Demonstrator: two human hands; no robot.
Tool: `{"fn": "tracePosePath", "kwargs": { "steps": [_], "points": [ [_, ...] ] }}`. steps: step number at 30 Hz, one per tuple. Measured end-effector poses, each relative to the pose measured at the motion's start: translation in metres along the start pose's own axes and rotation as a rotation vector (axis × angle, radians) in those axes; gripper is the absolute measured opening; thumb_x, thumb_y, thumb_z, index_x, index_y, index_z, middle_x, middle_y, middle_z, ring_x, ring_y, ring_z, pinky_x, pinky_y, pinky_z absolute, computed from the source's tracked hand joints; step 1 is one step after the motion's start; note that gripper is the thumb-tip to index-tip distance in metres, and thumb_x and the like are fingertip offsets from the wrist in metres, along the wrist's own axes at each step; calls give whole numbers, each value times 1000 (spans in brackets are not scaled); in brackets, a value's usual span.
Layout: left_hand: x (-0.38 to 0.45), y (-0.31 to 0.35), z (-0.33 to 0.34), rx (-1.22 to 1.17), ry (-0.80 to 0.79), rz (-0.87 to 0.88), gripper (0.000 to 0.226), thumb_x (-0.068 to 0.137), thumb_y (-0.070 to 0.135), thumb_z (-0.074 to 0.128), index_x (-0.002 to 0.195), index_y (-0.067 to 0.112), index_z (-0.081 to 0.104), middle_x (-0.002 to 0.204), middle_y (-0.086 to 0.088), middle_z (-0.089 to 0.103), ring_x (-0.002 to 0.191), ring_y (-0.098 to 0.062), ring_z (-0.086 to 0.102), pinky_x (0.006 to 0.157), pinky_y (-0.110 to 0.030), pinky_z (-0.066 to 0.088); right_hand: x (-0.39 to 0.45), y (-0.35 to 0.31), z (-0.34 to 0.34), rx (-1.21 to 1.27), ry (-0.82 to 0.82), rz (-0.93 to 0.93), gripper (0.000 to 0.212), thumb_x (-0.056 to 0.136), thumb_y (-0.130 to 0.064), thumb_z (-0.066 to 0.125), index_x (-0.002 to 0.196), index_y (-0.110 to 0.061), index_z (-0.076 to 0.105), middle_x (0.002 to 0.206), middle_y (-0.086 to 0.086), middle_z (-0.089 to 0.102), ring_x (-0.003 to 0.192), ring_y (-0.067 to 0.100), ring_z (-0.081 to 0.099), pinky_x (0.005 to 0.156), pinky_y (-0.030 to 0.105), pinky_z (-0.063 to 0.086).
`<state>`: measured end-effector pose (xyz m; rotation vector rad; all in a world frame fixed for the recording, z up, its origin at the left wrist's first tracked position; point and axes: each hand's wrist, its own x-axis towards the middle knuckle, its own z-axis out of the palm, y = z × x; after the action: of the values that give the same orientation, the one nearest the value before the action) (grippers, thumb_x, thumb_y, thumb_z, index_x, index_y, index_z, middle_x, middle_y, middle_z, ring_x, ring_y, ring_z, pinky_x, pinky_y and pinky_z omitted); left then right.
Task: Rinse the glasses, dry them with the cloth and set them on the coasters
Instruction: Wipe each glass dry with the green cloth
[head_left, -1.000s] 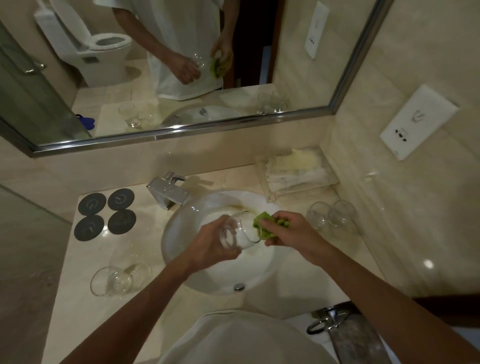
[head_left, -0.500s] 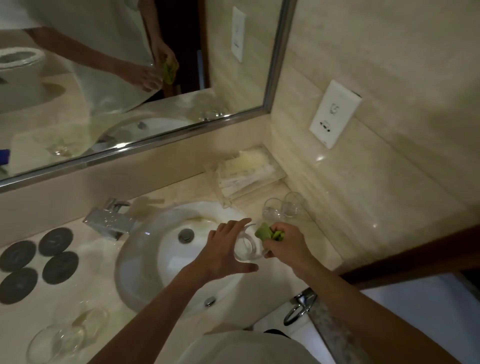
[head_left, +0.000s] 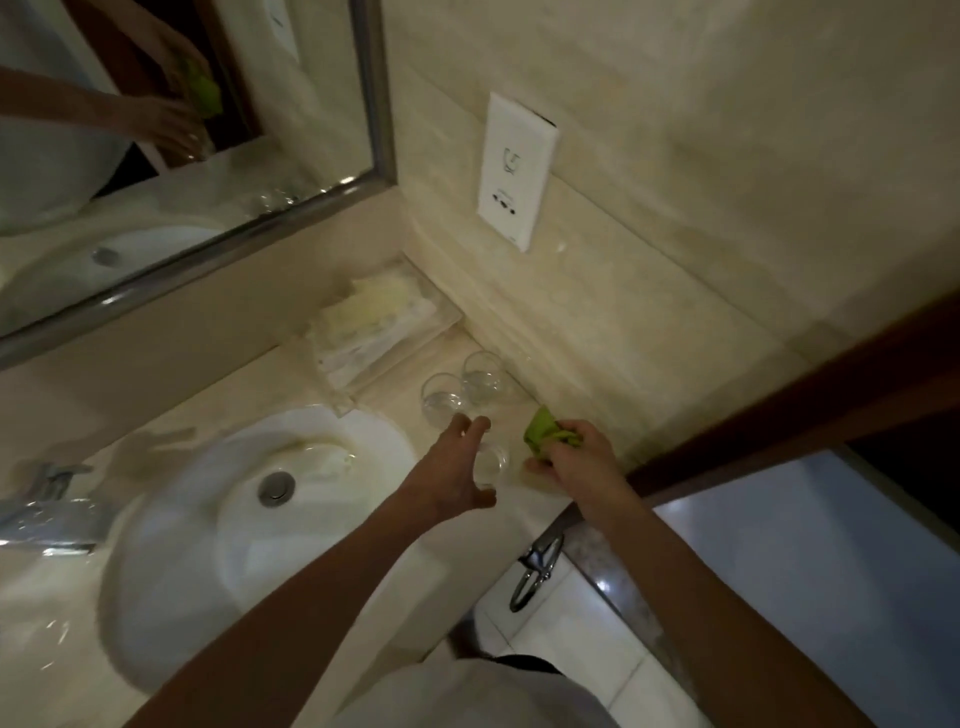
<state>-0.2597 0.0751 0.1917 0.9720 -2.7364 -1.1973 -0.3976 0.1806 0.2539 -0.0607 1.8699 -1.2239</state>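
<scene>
Far left of the sink (head_left: 156, 597): chrome faucet (head_left: 47, 512), blurred, at the basin's left rim. Up and left of the sink: mirror (head_left: 218, 156) with a metal frame, showing a reflection of two hands with a glass and something green. In the middle of the sink: round metal drain plug (head_left: 276, 487). Behind the sink's right rim, against the back wall: clear tray (head_left: 384, 332) stacked with pale folded items, contents too blurred to identify. Right of the sink, near the side wall: two clear glasses (head_left: 441, 400), upright on the countertop (head_left: 395, 421) and touching or nearly touching each other. Just nearer than those, right of the sink's rim: left hand (head_left: 457, 475), fingers curled round a third glass (head_left: 491, 465), thumb on the near side; whether that glass sits on the counter or hangs just above it cannot be told. Further right of the sink, a small gap away from the left hand: right hand (head_left: 574, 460), clenched round a bunched green cloth (head_left: 543, 428) that sticks out past the knuckles toward the wall. Hands apart, cloth clear of the held glass. High on the wall to the right of the sink: white outlet plate (head_left: 517, 187). Below the sink's right edge, under the counter lip: chrome ring holder (head_left: 535, 571). No coasters within view.
</scene>
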Motion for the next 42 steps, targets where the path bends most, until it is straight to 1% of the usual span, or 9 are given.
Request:
{"fn": "tracePosePath", "kwargs": {
  "steps": [3,8,13,19,25,29,33,37,42],
  "points": [
    [28,0,16,40,-44,13,90,61,24,90,137,14,42,128,-8,37,107,-24,51,86,-30,50,11,-5,-19,132,97,10,32,93,9,56,119,-9,50,100,11,66,60,17,73,71,31,62],
    [63,2,29,220,-77,39,88,63,25,87,138,16,42,131,-8,40,113,-31,45,80,-48,54,16,-4,-40,205,265,3,9,102,-9,50,106,-7,58,94,14,66,49,17,66,41,24,53],
    [89,6,34,298,-133,-9,86,72,12,81,144,21,35,142,-6,34,121,-35,42,85,-43,53,20,2,-45,321,290,131,18,102,-8,44,92,-7,58,73,12,67,39,15,64,40,25,53],
    [97,1,46,264,-119,-13,80,75,4,76,142,18,35,143,-5,33,123,-34,39,81,-44,54,23,15,-40,322,278,127,19,101,-4,42,99,-8,60,86,14,69,49,17,68,49,27,54],
    [98,2,50,225,-98,-34,89,76,-1,72,150,18,25,149,-8,29,129,-34,36,91,-41,52,23,17,-39,227,280,41,33,92,11,45,116,-11,52,109,8,55,92,22,64,65,28,61],
    [79,-2,41,142,-108,33,96,78,7,71,156,19,17,156,-11,20,132,-37,34,92,-49,51,15,19,-34,119,242,-32,24,93,5,52,102,-18,54,111,9,56,98,22,63,72,34,62],
    [46,-20,18,54,64,89,65,83,13,61,144,11,38,144,-13,38,124,-34,46,89,-51,51,1,14,-9,-133,203,-183,11,97,-10,57,100,-21,58,91,-2,59,81,15,59,76,42,59],
    [0,-51,-16,-18,186,-5,45,88,12,63,131,12,50,133,-8,47,113,-24,53,88,-37,50,-13,7,37,-317,41,-357,13,97,-13,55,96,-21,65,91,0,64,88,23,62,75,37,54],
    [-86,-103,-64,-93,406,-245,24,88,6,63,111,15,58,104,7,50,88,-14,56,67,-11,37,-35,10,116,-635,-202,-710,19,95,-5,61,110,0,71,131,15,54,122,24,51,99,25,38]
  ]
}}
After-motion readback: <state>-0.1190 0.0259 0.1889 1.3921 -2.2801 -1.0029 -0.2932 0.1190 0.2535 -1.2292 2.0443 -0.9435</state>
